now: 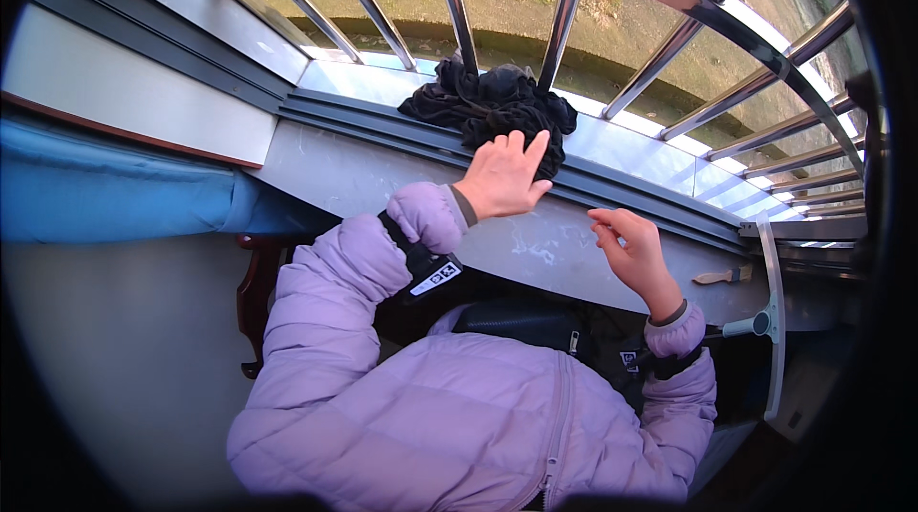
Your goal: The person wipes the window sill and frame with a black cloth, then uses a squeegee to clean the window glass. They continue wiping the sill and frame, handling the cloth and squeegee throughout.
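Note:
A crumpled black cloth (495, 100) lies in a heap over the dark window track (631, 195) and the outer ledge, against the metal bars. My left hand (505, 175) is at the near edge of this cloth, palm down with its fingers spread; whether it presses on the cloth cannot be told. To the right, my right hand (631, 250) is raised over the grey inner sill (531, 239), fingers bent and thumb close to them, with nothing visible in it. The cloth touches neither the brush nor the squeegee.
A wooden-handled paintbrush (721, 275) lies on the sill at the right, beside a squeegee (771, 325) with a pale green handle joint. Curved metal bars (563, 24) stand beyond the track. A blue curtain (115, 186) and dark red wooden furniture (257, 304) are at the left.

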A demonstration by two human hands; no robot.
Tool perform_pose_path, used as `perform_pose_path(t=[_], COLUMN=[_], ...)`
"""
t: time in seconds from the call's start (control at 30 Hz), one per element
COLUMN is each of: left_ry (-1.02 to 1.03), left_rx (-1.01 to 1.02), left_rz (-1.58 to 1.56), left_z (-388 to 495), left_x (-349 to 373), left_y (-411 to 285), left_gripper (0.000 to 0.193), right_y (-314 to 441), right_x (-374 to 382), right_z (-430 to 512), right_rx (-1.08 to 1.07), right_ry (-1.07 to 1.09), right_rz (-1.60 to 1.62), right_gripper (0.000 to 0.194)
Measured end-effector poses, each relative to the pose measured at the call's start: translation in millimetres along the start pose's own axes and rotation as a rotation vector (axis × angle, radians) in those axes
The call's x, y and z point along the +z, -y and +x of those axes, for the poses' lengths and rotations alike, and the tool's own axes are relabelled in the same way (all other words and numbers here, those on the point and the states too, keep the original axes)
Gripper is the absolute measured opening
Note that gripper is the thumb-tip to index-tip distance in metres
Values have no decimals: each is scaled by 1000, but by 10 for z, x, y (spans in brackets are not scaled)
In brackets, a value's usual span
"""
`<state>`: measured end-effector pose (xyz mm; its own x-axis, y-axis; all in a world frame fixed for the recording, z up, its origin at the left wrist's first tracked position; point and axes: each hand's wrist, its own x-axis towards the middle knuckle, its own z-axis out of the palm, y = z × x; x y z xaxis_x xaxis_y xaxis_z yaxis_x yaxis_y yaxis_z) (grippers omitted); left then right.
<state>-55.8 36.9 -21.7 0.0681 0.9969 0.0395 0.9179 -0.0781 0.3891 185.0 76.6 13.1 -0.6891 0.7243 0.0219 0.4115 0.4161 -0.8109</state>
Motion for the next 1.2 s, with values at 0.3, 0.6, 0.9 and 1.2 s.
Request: perform_pose_path(t=[0.3,0.6,0.9,1.2], left_ry=[91,271,12,224], left_rx=[174,422,280,187], left_rz=[-191,-605,-398,-124], left_z=[351,606,589,792], left_x=[375,633,214,522], left_y=[-833,-898,-473,-734], left_gripper=[76,56,41,47], right_y=[-158,-344,-311,-332], right_x=[-63,-347,-381,-337], right_z=[-103,-261,-154,-64], right_rx=[49,88,295,233], right_ry=[-71,-337,-248,-303], right_rz=[40,47,-207,-263], right_gripper=[11,10,60,39])
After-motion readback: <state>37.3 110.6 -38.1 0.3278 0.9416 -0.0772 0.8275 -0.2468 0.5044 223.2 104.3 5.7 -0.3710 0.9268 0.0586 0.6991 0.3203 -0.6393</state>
